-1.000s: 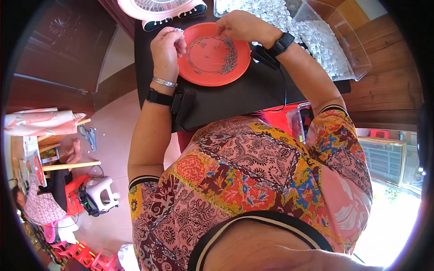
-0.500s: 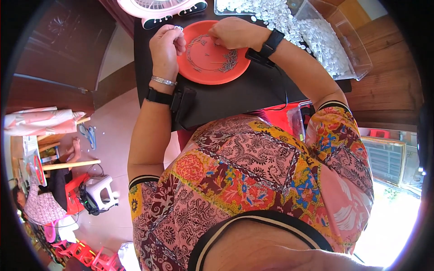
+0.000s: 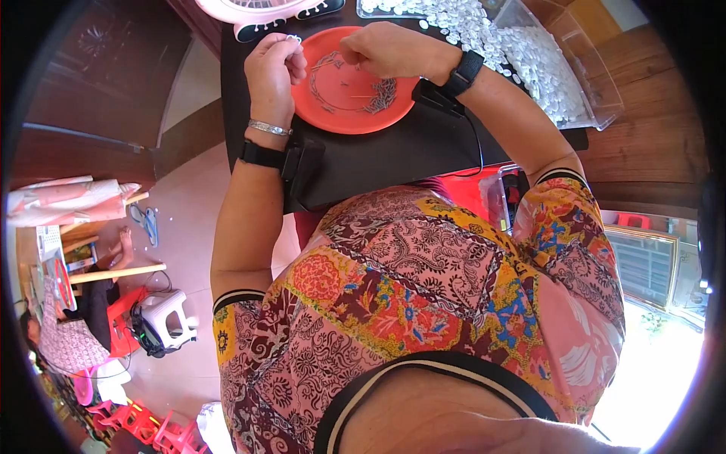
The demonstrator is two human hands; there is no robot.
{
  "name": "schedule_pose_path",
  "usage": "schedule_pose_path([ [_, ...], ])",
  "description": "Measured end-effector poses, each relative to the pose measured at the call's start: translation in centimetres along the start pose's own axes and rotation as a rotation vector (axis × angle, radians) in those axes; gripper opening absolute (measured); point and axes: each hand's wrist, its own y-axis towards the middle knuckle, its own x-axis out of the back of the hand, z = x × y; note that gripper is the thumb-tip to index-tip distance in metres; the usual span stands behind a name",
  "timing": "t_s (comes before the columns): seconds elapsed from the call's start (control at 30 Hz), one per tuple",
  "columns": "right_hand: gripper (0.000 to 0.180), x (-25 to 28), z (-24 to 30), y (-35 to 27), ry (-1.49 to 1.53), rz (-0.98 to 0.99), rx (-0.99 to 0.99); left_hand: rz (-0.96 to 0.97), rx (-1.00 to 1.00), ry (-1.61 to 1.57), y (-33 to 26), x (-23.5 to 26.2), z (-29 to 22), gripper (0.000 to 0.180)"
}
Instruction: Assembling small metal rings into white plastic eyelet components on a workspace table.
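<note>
- Nearest the lens: a patterned pink, red and yellow blouse [image 3: 423, 303] filling the lower middle of the view.
- Off to the lower left, on the floor: a white stool [image 3: 168, 316] and red plastic stools [image 3: 144, 424], well apart from the work.
- Further up: both forearms reaching onto a black counter [image 3: 393, 155], each wrist wearing a black strap with a dark box; a silver bangle [image 3: 269, 128] on the left wrist too.
- Left hand [image 3: 274, 66] raised over the left rim of the orange plate [image 3: 354, 82], fingers [image 3: 291, 54] pinched together on a small pale piece too tiny to make out.
- Right hand [image 3: 393, 49] curled over the upper right part of the same plate, fingers drawn in toward the left hand; cannot tell whether anything sits between them.
- Orange plate lying flat on the counter between the two hands, with thin dark threadlike bits strewn over its face.
- Beyond the plate, right: a heap of small white pieces [image 3: 461, 23] spread on the counter and filling a clear plastic box [image 3: 563, 68].
- Farthest, top left: a pink fan [image 3: 261, 9] on dark feet, just beside the plate's far rim.
</note>
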Motion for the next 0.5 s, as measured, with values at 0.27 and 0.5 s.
schedule_pose_path([
  [0.27, 0.015, 1.6, 0.0, -0.3, 0.516, -0.168, -0.052, 0.086, 0.017, 0.003, -0.6, -0.5, -0.7, 0.012],
  [0.5, 0.016, 2.4, 0.3, -1.4, 1.107, -0.234, -0.133, 0.276, 0.049, 0.15, -1.9, -1.6, -1.5, 0.016],
])
